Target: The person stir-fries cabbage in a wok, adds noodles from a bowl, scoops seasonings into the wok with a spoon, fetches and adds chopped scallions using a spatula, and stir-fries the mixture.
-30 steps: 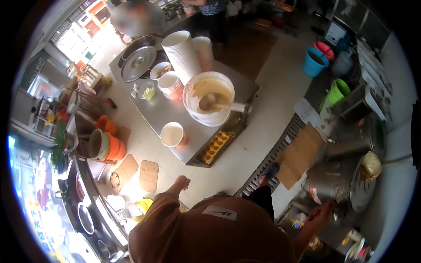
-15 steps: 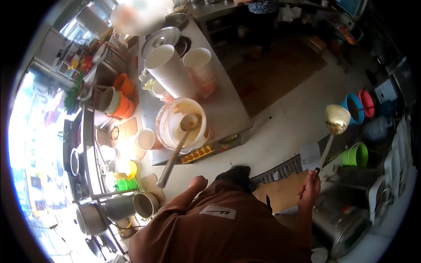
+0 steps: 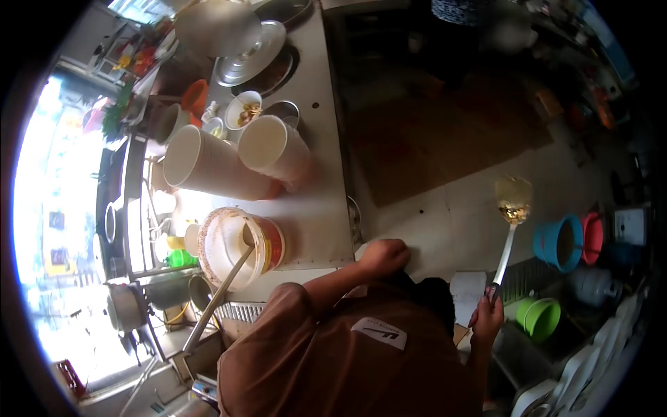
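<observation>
My right hand point(image 3: 488, 318) grips the dark handle of a metal wok spatula point(image 3: 515, 201). The spatula's broad head points away from me above the floor and looks wet or shiny. In front of my body, my left hand point(image 3: 386, 258) is closed in a fist with nothing visible in it. To its left, a white bucket point(image 3: 272, 243) with a red-and-yellow label stands at the near end of the counter. A long-handled ladle point(image 3: 217, 306) leans out over its rim, its bowl hidden inside.
Stacks of paper tubs point(image 3: 215, 167) stand on the metal counter point(image 3: 323, 174), with a food bowl point(image 3: 243, 109) and metal lid point(image 3: 251, 59) beyond. Blue point(image 3: 560, 243), pink point(image 3: 592, 238) and green buckets point(image 3: 538, 317) are at right. Another person point(image 3: 455, 12) stands at the back.
My view has turned and moved, so the counter and bucket now sit further left. My left fist has come forward and right across my body. The spatula stays in my right hand.
</observation>
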A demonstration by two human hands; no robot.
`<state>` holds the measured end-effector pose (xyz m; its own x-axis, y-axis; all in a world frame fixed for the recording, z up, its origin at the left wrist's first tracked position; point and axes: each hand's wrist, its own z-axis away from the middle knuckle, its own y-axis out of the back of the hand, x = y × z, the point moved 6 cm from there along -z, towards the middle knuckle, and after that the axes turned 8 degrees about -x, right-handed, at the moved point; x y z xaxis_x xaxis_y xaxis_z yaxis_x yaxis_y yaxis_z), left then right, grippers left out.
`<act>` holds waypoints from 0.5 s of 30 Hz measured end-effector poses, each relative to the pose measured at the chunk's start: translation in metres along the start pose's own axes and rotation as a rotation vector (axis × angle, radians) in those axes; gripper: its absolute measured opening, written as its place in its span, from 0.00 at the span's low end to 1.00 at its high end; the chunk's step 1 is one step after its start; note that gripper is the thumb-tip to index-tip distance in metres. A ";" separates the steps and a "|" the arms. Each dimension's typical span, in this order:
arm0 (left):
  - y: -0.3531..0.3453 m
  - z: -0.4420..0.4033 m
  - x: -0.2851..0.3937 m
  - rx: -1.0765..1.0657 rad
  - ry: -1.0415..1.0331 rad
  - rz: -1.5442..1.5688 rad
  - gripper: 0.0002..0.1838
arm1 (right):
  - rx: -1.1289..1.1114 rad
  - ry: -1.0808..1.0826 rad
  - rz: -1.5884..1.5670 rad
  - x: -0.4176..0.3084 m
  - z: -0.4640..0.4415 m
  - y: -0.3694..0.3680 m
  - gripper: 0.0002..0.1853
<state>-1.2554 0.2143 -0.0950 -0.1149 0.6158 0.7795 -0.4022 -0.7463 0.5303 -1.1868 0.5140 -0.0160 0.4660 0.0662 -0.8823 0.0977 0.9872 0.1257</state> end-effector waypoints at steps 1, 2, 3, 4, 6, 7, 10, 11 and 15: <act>0.009 -0.015 0.010 -0.005 0.002 0.025 0.15 | -0.014 -0.019 0.015 -0.008 -0.019 0.005 0.13; 0.017 -0.029 0.009 0.017 0.026 0.027 0.15 | -0.036 -0.015 -0.001 -0.011 -0.040 0.010 0.13; 0.023 -0.042 0.005 0.032 0.084 -0.001 0.14 | -0.060 -0.010 -0.014 -0.013 -0.064 0.013 0.13; 0.030 -0.056 0.000 0.048 0.142 -0.028 0.14 | -0.096 -0.009 -0.006 -0.017 -0.093 0.012 0.13; 0.030 -0.067 -0.036 0.072 0.257 -0.082 0.14 | -0.117 -0.039 -0.072 -0.020 -0.143 0.014 0.13; 0.030 -0.072 -0.051 0.071 0.336 -0.138 0.14 | -0.180 -0.068 -0.061 -0.033 -0.170 0.009 0.13; 0.024 -0.078 -0.079 -0.064 0.561 -0.199 0.16 | -0.342 -0.030 -0.004 -0.072 -0.245 -0.008 0.13; 0.025 -0.081 -0.082 -0.098 0.623 -0.204 0.17 | -0.425 -0.017 0.011 -0.091 -0.270 -0.020 0.13; 0.048 -0.104 -0.062 0.069 0.685 -0.050 0.18 | -0.642 -0.007 0.119 -0.154 -0.364 -0.081 0.10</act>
<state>-1.3619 0.1666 -0.1519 -0.6548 0.6536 0.3796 -0.3658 -0.7135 0.5976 -1.5864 0.4766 -0.0549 0.4475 0.1814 -0.8757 -0.4983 0.8637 -0.0757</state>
